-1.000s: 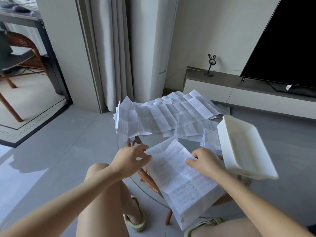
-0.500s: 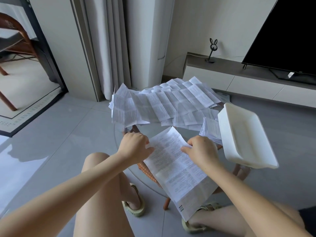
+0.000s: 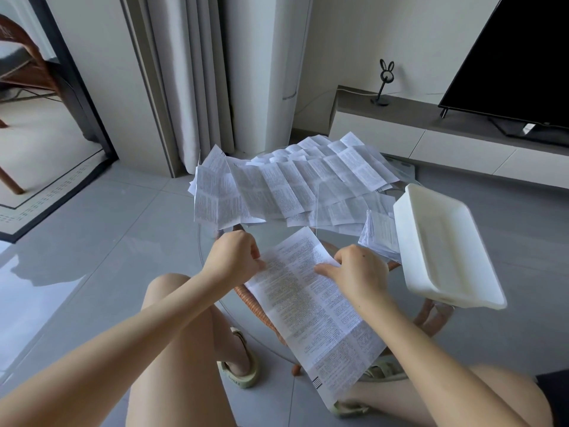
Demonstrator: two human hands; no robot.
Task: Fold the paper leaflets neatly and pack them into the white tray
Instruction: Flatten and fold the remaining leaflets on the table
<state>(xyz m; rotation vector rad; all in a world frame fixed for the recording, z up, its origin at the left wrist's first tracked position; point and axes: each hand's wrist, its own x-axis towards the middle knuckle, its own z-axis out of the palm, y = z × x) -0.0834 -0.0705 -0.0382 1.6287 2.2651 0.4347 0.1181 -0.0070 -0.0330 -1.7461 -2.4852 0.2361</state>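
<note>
A long printed leaflet [image 3: 311, 312] lies on the round glass table, its near end hanging over the edge toward me. My left hand [image 3: 235, 257] pinches its left edge near the top. My right hand [image 3: 357, 269] holds the right edge, fingers curled on the paper. Behind them a spread of several unfolded leaflets [image 3: 286, 186] covers the far half of the table. A small stack of folded leaflets [image 3: 380, 235] sits beside the white tray [image 3: 480, 282], which stands empty at the table's right edge.
The glass table top [image 3: 212, 238] rests on a rattan frame [image 3: 255, 309]. My knees and sandalled feet are under its near edge. A low TV cabinet [image 3: 431, 134] with a television runs along the right wall; curtains hang behind; grey tiled floor lies to the left.
The camera view has tilted down a little. Both hands have moved closer together along the leaflet's upper part, and the sheet has narrowed slightly between them.
</note>
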